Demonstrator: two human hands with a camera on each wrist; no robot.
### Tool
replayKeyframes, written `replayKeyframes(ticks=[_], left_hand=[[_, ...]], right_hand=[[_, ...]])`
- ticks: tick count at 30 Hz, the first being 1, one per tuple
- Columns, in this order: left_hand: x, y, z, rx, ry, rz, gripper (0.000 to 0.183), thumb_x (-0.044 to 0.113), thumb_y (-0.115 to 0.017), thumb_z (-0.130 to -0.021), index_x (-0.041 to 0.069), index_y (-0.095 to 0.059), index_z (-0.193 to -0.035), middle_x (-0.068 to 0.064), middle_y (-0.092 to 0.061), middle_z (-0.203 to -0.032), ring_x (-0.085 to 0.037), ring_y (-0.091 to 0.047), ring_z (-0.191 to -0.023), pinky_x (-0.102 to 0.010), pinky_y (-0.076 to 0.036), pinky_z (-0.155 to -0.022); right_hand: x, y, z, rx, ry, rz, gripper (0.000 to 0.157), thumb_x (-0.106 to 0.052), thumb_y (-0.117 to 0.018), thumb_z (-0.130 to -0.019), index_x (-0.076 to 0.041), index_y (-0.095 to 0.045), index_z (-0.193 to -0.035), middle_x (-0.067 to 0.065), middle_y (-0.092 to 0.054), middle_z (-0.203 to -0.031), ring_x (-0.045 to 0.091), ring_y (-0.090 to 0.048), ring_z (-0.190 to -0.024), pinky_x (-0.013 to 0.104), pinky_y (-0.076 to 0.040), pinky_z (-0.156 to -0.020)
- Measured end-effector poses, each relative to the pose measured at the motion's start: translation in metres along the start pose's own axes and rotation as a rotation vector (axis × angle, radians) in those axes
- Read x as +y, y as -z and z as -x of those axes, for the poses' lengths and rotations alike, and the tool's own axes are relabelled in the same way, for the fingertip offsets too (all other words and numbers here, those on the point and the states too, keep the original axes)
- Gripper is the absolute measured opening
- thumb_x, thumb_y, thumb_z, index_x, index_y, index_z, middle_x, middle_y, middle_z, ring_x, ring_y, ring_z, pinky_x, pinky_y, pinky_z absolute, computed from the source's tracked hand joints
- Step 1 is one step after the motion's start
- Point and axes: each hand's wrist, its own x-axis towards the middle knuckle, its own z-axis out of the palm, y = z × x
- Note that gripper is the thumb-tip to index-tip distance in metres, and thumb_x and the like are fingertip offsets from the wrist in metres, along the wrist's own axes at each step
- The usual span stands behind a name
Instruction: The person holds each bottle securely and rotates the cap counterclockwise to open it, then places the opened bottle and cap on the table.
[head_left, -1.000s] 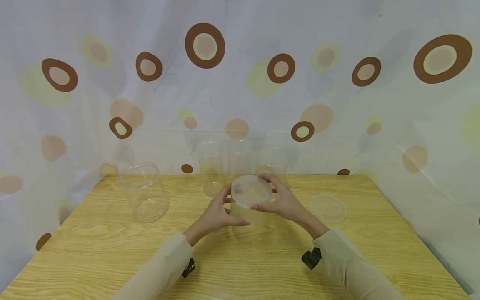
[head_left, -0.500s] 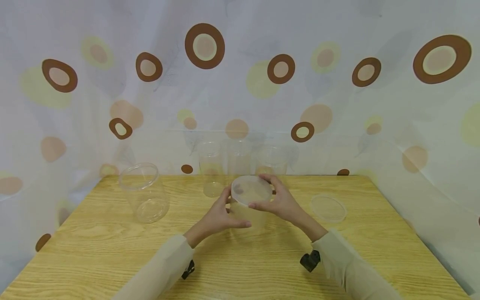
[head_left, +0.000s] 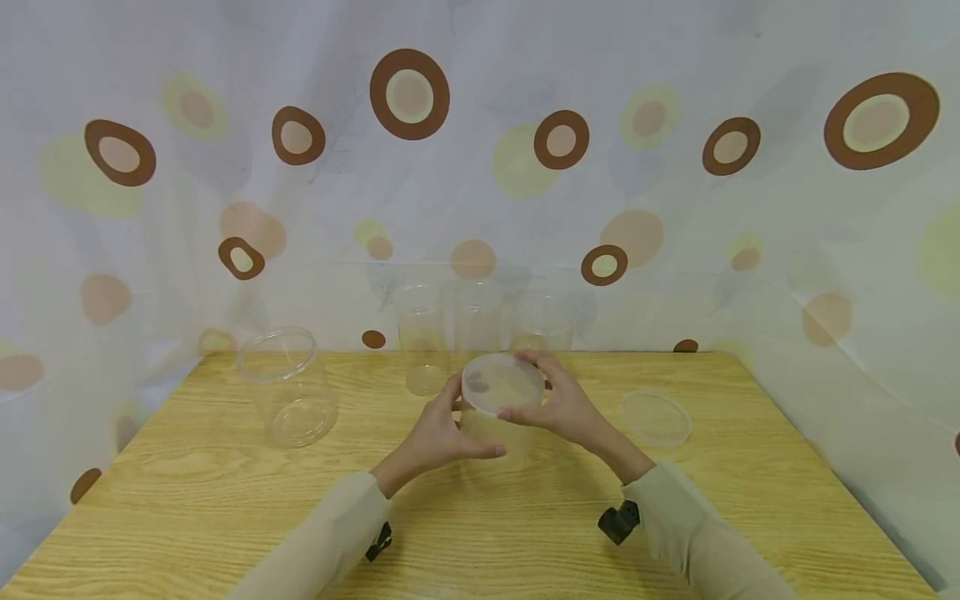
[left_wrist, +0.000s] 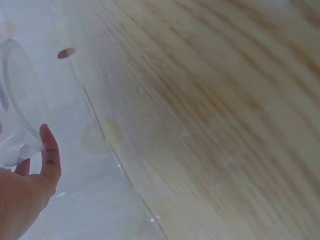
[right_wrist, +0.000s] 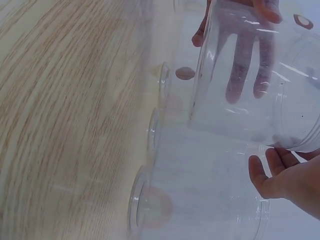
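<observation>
Clear jar (head_left: 489,428), one, cylindrical, centre of the frame, upright, frosted lid (head_left: 501,382) on its top. Left hand (head_left: 433,431): grip clasped round the jar's wall, thumb at the near side. Right hand (head_left: 566,409): grip spanning the lid, thumb at the near rim, fingers at the far rim. Wide clear jar (head_left: 291,388), one, standing, left of centre. Clear containers (head_left: 422,337), three, in a row behind the hands, upper middle of the bench. Round disc (head_left: 656,418), one, translucent, flat, right of centre. Bench (head_left: 172,492), wood-grained, across the lower frame.
</observation>
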Motion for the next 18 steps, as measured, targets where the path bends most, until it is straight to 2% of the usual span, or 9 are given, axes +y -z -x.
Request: replayKeyframes(ticks=[4,8,11,15,18], left_hand=[[0.000,0.000,-0.001,0.004,-0.006,0.003,0.102,0.021,-0.085,-0.061,0.021,-0.024,-0.142,-0.009,-0.041,-0.138,-0.031,-0.048,-0.116,-0.043,-0.050,-0.081],[0.004,0.000,-0.001,-0.017,0.001,0.054,0.101,0.014,-0.085,-0.061,0.028,-0.025,-0.141,-0.009,-0.042,-0.137,-0.029,-0.049,-0.114,-0.042,-0.052,-0.077],[0.015,0.003,0.002,-0.052,-0.008,0.105,0.101,0.008,-0.084,-0.061,0.024,-0.025,-0.142,-0.010,-0.044,-0.134,-0.028,-0.050,-0.110,-0.037,-0.054,-0.073],[0.028,0.008,0.006,-0.088,-0.013,0.112,0.101,0.005,-0.082,-0.062,0.017,-0.023,-0.143,-0.008,-0.045,-0.133,-0.027,-0.051,-0.109,-0.033,-0.054,-0.072],[0.026,0.009,0.006,-0.100,-0.003,0.107,0.101,0.006,-0.082,-0.063,0.018,-0.023,-0.143,-0.005,-0.042,-0.134,-0.027,-0.050,-0.110,-0.035,-0.053,-0.075]], right_hand=[[0.000,0.001,0.001,-0.002,0.016,-0.004,0.078,-0.029,-0.078,-0.071,-0.016,-0.037,-0.137,0.009,-0.039,-0.137,0.031,-0.041,-0.120,0.056,-0.030,-0.100],[-0.001,0.003,0.001,-0.020,0.048,-0.025,0.078,-0.027,-0.078,-0.071,-0.016,-0.037,-0.137,0.009,-0.039,-0.138,0.032,-0.042,-0.119,0.056,-0.030,-0.100],[-0.001,0.006,0.001,-0.050,0.076,-0.043,0.077,-0.027,-0.078,-0.072,-0.017,-0.038,-0.137,0.009,-0.039,-0.138,0.033,-0.043,-0.117,0.056,-0.033,-0.099],[-0.001,0.010,0.000,-0.115,0.113,-0.057,0.078,-0.027,-0.077,-0.073,-0.014,-0.037,-0.138,0.011,-0.040,-0.137,0.031,-0.044,-0.115,0.054,-0.036,-0.096],[0.000,0.014,-0.001,-0.170,0.119,-0.078,0.078,-0.025,-0.076,-0.074,-0.013,-0.035,-0.139,0.011,-0.039,-0.137,0.031,-0.042,-0.118,0.055,-0.034,-0.097]])
